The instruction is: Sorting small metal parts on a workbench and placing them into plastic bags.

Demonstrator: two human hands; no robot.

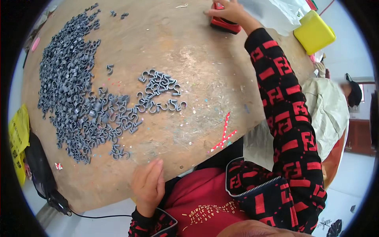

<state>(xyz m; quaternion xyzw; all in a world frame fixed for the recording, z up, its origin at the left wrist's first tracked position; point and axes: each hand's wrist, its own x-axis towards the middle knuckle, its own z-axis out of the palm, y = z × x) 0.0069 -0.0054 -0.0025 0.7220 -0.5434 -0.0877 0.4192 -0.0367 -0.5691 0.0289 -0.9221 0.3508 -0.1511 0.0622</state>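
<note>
1. Touching a red object [226,26] at one o'clock, the right hand [233,12] has its grip half-spread, clasp unclear.
2. Left hand [149,185], seven o'clock: loosely curled, hold unclear.
3. Grey clips [69,85]: nine o'clock on the counter [215,75].

From my remote station I see the right hand [233,11] at the top of the frame, on a red and black object [227,27]. The left hand [148,185] sits lower centre, fingers loosely bent, at the surface's [209,75] edge. I have grey clips [65,75] heaped at left, red dotted strips [224,138] crossing right of centre, and a yellow container [314,32] upper right.
</note>
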